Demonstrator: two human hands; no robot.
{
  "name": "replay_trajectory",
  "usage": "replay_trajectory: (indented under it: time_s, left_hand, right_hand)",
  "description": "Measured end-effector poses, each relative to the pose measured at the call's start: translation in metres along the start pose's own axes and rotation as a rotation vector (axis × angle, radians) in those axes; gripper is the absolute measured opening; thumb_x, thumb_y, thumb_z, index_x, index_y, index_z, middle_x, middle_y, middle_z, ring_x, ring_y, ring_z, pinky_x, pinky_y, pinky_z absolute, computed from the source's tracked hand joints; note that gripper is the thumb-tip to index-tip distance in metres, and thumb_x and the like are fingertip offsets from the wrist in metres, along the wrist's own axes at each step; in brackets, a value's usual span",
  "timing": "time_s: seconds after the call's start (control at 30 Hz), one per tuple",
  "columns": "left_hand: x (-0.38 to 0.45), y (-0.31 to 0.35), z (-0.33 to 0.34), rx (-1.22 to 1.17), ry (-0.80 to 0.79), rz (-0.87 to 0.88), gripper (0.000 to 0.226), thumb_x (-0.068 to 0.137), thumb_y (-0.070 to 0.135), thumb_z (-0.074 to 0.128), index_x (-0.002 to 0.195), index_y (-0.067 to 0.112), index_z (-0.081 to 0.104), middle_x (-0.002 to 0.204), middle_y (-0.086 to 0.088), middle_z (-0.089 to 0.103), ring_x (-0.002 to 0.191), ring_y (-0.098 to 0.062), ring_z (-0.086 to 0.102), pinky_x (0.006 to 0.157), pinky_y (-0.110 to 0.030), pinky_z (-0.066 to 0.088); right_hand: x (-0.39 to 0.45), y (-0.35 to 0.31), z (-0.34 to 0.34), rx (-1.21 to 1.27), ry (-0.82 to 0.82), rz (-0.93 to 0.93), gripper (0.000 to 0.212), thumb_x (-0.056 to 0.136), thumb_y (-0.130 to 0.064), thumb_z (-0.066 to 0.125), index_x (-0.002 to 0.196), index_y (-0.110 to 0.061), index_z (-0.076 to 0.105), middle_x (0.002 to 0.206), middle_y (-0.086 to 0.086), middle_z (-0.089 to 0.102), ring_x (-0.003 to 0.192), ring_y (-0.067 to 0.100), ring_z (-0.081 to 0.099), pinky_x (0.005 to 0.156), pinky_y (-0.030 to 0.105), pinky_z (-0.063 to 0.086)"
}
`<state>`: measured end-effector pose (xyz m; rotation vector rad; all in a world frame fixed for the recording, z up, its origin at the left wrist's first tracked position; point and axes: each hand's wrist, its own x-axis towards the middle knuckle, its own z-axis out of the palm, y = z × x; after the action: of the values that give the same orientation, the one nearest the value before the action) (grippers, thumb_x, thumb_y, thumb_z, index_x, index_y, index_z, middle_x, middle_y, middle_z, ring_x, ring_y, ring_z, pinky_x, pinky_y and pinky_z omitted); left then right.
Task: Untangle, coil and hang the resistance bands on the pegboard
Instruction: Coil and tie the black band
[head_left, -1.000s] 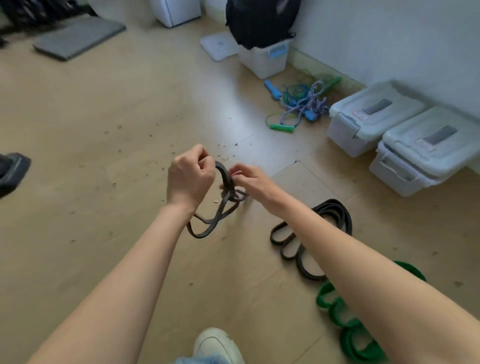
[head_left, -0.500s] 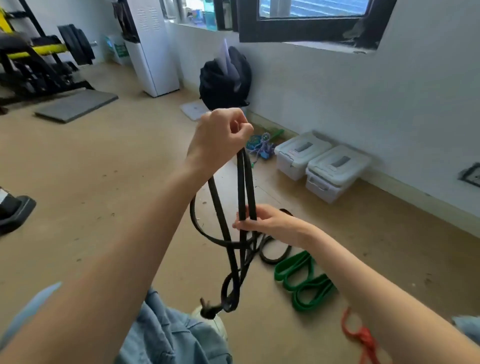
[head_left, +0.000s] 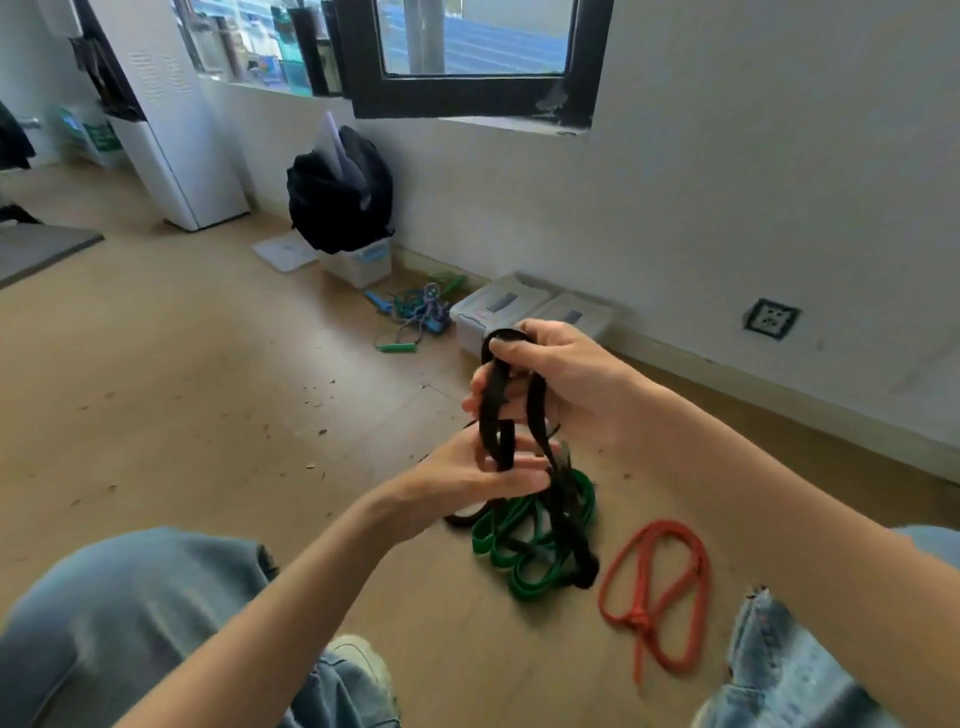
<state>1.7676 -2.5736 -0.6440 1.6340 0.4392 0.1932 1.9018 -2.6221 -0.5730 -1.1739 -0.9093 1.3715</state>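
Observation:
I hold a black resistance band in front of me with both hands. My right hand grips its top loop, fingers curled over it. Just below, my left hand pinches the lower folds of the band between thumb and fingers. The rest of the band hangs down in a blurred tail over the floor. A green band lies bunched on the floor under my hands, and a red band with a knot lies to its right. No pegboard is in view.
Part of another black band shows on the floor behind my left wrist. Two white lidded boxes and tangled jump ropes sit by the wall. A black bag sits on a bin. My knees and a shoe are below.
My left hand came down from holding the band's top high up to pinching it low. My right hand moved up and took the top loop. The band is folded shorter.

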Motion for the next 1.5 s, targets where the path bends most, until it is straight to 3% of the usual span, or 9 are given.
replay_trajectory:
  time_s: [0.17,0.43,0.8,0.93,1.07,1.13,1.2,1.3,1.5]
  left_hand:
    - [-0.001,0.018,0.020,-0.292,0.218,0.027,0.005,0.089,0.014,0.056,0.090,0.009,0.059,0.068,0.000,0.067,0.048,-0.008,0.058,0.049,-0.017,0.048]
    - [-0.006,0.064,0.013,-0.924,0.344,-0.022,0.018,0.095,0.012,0.046,0.086,-0.003,0.053,0.068,-0.008,0.059,0.042,-0.004,0.048,0.043,-0.015,0.043]
    - [-0.027,0.086,0.000,-1.200,0.530,0.017,0.013,0.091,-0.002,0.046,0.080,0.001,0.052,0.069,-0.010,0.057,0.038,-0.008,0.047,0.039,-0.017,0.042]
    - [-0.051,0.073,-0.015,-0.748,0.596,-0.084,0.027,0.089,0.035,0.056,0.097,0.009,0.059,0.089,-0.005,0.065,0.073,-0.013,0.065,0.064,-0.027,0.052]
    - [-0.087,0.053,-0.002,-0.377,0.165,-0.173,0.051,0.067,0.048,0.071,0.114,0.032,0.059,0.131,0.002,0.056,0.116,-0.026,0.054,0.090,-0.038,0.051]
    - [-0.098,0.049,0.002,-0.344,0.018,-0.123,0.055,0.073,0.020,0.072,0.123,0.033,0.053,0.127,-0.004,0.059,0.109,-0.026,0.062,0.087,-0.034,0.054]
    - [-0.103,0.048,0.001,-0.085,0.072,-0.150,0.049,0.079,0.005,0.068,0.123,0.021,0.054,0.110,-0.007,0.067,0.092,-0.017,0.068,0.073,-0.023,0.055]
    - [-0.108,0.058,-0.004,0.354,0.136,-0.222,0.012,0.082,0.008,0.066,0.093,0.013,0.066,0.070,0.005,0.068,0.062,-0.004,0.062,0.052,-0.013,0.045]
    - [-0.101,0.088,-0.004,1.169,-0.347,-0.668,0.024,0.083,0.024,0.060,0.061,0.017,0.058,0.046,0.012,0.052,0.028,0.001,0.039,0.035,-0.010,0.033]
  right_hand:
    - [-0.009,-0.021,-0.020,-0.351,0.133,-0.181,0.017,0.088,-0.021,0.060,0.090,-0.005,0.060,0.074,0.011,0.067,0.062,0.018,0.068,0.055,0.025,0.056]
    - [-0.057,0.044,-0.049,-0.380,-0.165,0.158,0.069,0.066,-0.072,0.058,0.107,-0.018,0.065,0.109,0.005,0.069,0.103,0.023,0.065,0.085,0.033,0.054]
    - [-0.050,0.104,-0.007,-0.544,-0.221,0.033,0.019,0.077,-0.022,0.075,0.094,-0.025,0.067,0.090,-0.007,0.069,0.082,0.002,0.065,0.075,0.019,0.050]
    - [-0.057,0.080,-0.016,-0.234,-0.214,0.025,0.023,0.082,-0.040,0.064,0.088,-0.019,0.072,0.077,0.002,0.069,0.066,0.013,0.064,0.062,0.026,0.051]
    - [-0.062,0.059,-0.007,-0.150,-0.247,0.062,0.013,0.089,-0.035,0.055,0.089,-0.022,0.058,0.062,-0.022,0.060,0.053,-0.005,0.056,0.058,0.007,0.041]
    - [-0.059,0.056,-0.001,-0.186,-0.195,0.095,0.023,0.092,-0.017,0.053,0.091,-0.039,0.047,0.073,-0.038,0.057,0.064,-0.029,0.050,0.064,-0.004,0.038]
    - [-0.058,0.052,0.017,-0.243,-0.362,0.218,0.016,0.094,-0.028,0.052,0.086,-0.026,0.065,0.074,-0.017,0.070,0.066,-0.007,0.064,0.063,0.006,0.048]
    - [-0.048,0.055,0.029,-0.479,-0.448,0.324,0.055,0.088,-0.052,0.044,0.099,-0.003,0.067,0.096,0.011,0.072,0.087,0.022,0.068,0.079,0.030,0.055]
    - [-0.045,0.068,-0.003,-1.028,-0.287,0.456,0.039,0.090,-0.047,0.052,0.086,-0.011,0.066,0.093,0.004,0.071,0.087,0.019,0.066,0.076,0.030,0.052]
